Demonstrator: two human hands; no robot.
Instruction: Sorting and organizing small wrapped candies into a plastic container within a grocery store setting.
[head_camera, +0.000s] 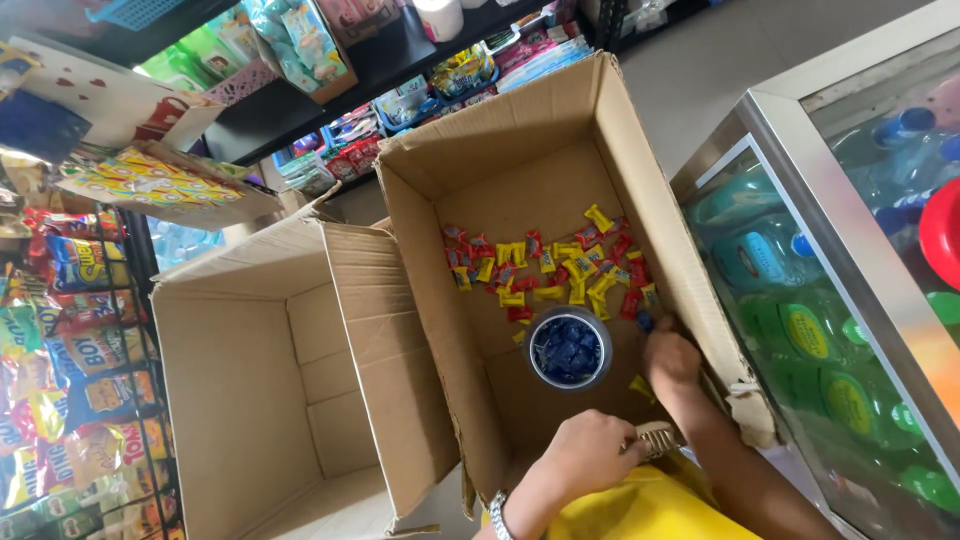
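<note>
A yellow garment (650, 510) fills the near edge, just below the left hand (590, 452), which curls closed over the cardboard box's (560, 160) near rim. The right hand (670, 358) reaches down inside, fingers pinched at a small blue candy (645, 321) just right of a round tub (570, 348) of blue sweets. Red and yellow candies (550, 268) lie scattered on the box floor beyond. A careless sleeve could tip the tub. The box on the left (270, 370) holds nothing visible.
</note>
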